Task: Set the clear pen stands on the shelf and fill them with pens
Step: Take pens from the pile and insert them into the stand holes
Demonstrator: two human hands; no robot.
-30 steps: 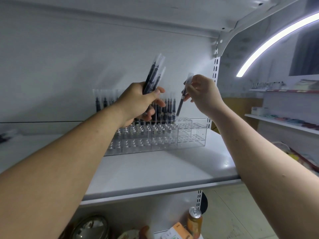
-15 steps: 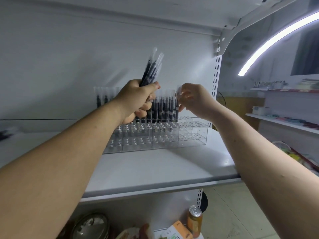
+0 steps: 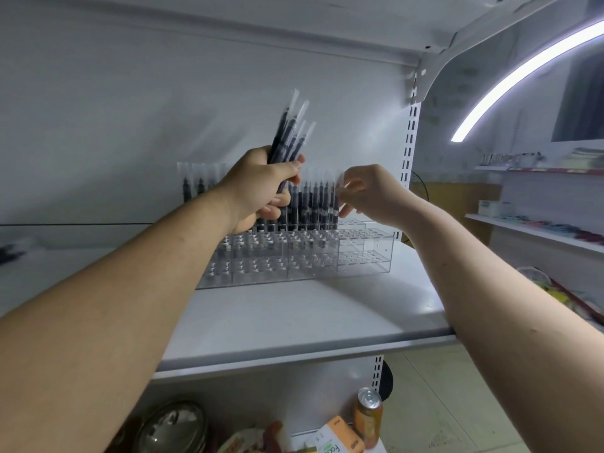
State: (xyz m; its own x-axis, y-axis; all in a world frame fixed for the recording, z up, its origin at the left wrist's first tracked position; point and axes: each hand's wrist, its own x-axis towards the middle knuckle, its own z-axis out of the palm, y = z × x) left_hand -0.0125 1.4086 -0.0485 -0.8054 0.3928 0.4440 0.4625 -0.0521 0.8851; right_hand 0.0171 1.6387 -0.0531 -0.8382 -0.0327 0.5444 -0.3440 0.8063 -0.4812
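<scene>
Clear tiered pen stands (image 3: 362, 253) stand in a row on the white shelf (image 3: 294, 322), against the back panel. Several dark pens with clear caps (image 3: 310, 204) stand upright in the back row. My left hand (image 3: 261, 188) is raised in front of the stands and grips a bundle of dark pens (image 3: 291, 132) that points up and right. To its right, my right hand (image 3: 366, 191) pinches the clear cap of one pen (image 3: 340, 188) at the right end of the back row. The stand's right end holds no pens.
A slotted upright (image 3: 408, 152) rises at the shelf's right end, with a curved light strip (image 3: 510, 80) beyond. Below the shelf sit an orange drink can (image 3: 367, 416), a carton (image 3: 336, 439) and a metal lid (image 3: 173, 426). Side shelves with goods (image 3: 539, 227) run along the right.
My right hand has brought its single pen down from mid-air into the back row of the stand. My left hand has lifted its bundle slightly and stayed in place.
</scene>
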